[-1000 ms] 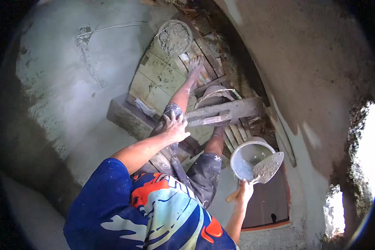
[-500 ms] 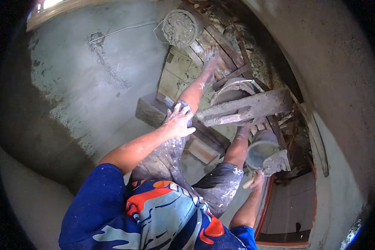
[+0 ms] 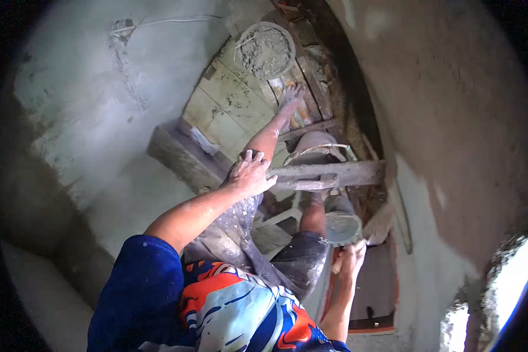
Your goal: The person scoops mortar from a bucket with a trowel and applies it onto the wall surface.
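The small grey bucket sits low and right of the wooden crossbeam, just below it in the view, its round mouth tipped toward the camera and its inside coated in pale grey mortar. The right hand is directly under the bucket, fingers closed round a wooden handle of a tool; the trowel blade it seems to carry shows as a grey, mortar-caked shape just right of the bucket, touching or almost touching its rim, though the join between handle and blade is hidden.

The left hand rests at the left end of the crossbeam, palm down, fingers bent and spread over the knee of the left leg where it meets the beam; whether it grips the wood or only leans on the knee cannot be told. The trousers are smeared with dried grey paste.

Beyond the crossbeam, farther from the body, the bare right leg stretches out and its foot stands on a platform of pale, stained boards. At the far end of those boards a larger round pan holds a heap of wet grey mortar. Just behind the beam a rounded metal vessel with a wire bail lies among scraps of timber.

Left of the boards a rough plastered wall curves away, with a thin cable hanging near its top. Right of the beam another wall of brownish-grey render rises.
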Available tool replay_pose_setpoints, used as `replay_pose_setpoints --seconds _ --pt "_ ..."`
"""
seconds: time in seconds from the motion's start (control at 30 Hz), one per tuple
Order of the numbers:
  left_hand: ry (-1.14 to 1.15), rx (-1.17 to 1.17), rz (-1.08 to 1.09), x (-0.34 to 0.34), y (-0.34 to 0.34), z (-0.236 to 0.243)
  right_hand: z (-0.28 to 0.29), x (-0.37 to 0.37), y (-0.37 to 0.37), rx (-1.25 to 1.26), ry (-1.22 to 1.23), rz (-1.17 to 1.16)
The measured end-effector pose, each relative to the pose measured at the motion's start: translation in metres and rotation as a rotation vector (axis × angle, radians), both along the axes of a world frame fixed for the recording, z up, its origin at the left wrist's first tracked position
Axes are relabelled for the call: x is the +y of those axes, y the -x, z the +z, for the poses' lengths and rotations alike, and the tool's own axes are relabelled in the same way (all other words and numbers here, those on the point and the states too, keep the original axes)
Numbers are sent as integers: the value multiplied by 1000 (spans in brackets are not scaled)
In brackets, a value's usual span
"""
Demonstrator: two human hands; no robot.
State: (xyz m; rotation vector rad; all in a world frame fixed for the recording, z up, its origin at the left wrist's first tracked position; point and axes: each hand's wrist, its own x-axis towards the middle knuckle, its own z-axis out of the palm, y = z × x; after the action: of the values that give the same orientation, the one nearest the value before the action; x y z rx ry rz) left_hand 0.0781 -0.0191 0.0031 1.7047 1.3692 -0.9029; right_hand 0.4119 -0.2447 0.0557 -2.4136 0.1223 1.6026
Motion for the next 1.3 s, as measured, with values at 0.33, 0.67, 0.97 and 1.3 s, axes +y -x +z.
replay_pose_setpoints --seconds 0.33,0.67,0.97,1.3 --pt "-100 -232 379 25 52 3 -34 414 153 -277 -440 1966" --pt "-145 -305 598 22 70 -9 -220 512 287 -119 -139 2117" --pt "-161 -289 697 13 82 -11 -135 543 272 100 -296 2300" --pt "-171 -401 740 11 70 -23 -248 499 303 -349 -31 2158"
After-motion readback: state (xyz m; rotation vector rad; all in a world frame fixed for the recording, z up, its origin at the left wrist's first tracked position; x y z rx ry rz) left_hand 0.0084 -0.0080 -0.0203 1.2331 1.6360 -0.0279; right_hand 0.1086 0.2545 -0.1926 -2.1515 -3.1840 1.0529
